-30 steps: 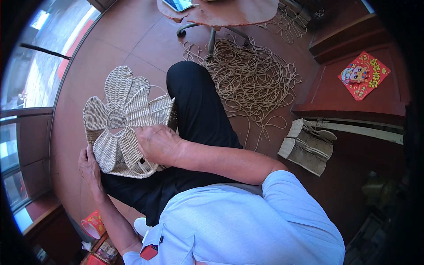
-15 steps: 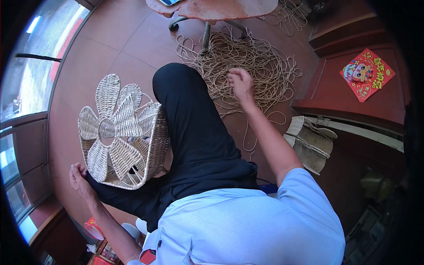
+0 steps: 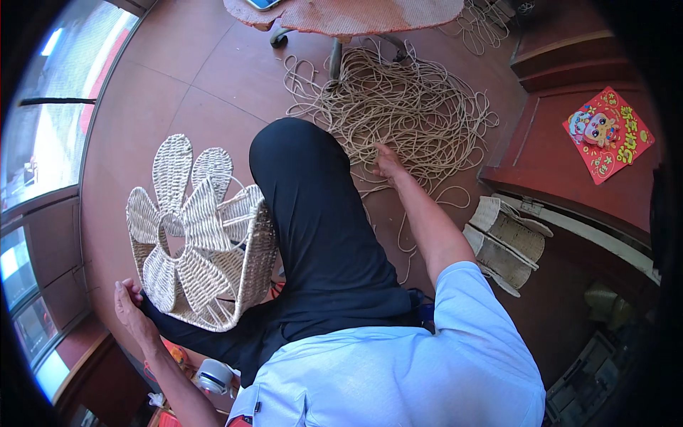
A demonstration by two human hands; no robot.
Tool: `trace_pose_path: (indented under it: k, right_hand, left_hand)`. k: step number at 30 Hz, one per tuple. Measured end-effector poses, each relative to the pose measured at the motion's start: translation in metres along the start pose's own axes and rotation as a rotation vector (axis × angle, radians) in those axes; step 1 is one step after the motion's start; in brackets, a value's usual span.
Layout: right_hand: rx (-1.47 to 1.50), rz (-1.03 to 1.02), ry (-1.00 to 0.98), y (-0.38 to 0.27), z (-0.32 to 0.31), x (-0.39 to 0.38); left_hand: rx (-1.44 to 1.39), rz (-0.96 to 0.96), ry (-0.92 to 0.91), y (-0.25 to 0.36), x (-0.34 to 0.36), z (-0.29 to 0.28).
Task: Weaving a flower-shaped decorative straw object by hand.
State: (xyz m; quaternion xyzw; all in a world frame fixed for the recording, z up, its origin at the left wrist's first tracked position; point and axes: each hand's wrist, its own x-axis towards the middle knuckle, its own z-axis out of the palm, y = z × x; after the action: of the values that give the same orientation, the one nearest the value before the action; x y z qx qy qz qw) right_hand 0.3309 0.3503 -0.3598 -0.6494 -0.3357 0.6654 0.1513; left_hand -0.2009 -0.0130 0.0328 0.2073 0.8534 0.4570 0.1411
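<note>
A pale basket [image 3: 257, 267] of woven cord with flower petals on its side rests tilted on my lap, against my raised knee. A round hole sits in the flower's centre, and bare frame rods show in unwoven parts. Beside its lower left edge is my left hand [image 3: 133, 312], its fingers curled together; what they hold, if anything, is too small to make out. My right hand [image 3: 388, 165] reaches down to the near edge of a heap of tan cord [image 3: 420, 107] on the floor. Its fingers are apart, with no grip on a cord visible.
Beyond the heap stands a round-topped stool [image 3: 356, 20] on metal legs, a phone [image 3: 263, 3] on it. More woven pieces [image 3: 509, 245] lie at the right, near a red wall with a red paper decoration [image 3: 608, 135]. A window [image 3: 60, 107] is at the left.
My right hand has dropped closer to the cord heap, its fingers reaching into the near edge. The left hand stays by the basket, which sits slightly lower in view.
</note>
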Motion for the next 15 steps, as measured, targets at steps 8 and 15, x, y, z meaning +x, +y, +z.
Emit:
trace_pose_path:
  k: [8,15]
  right_hand:
    - [0.201,0.075,0.065,0.005,-0.003,0.011]
    - [0.563,-0.093,0.156,-0.022,-0.016,-0.037]
  left_hand:
    - [0.075,-0.002,-0.014,0.005,-0.007,0.011]
    - [-0.158,-0.043,0.056,0.025,-0.014,0.01]
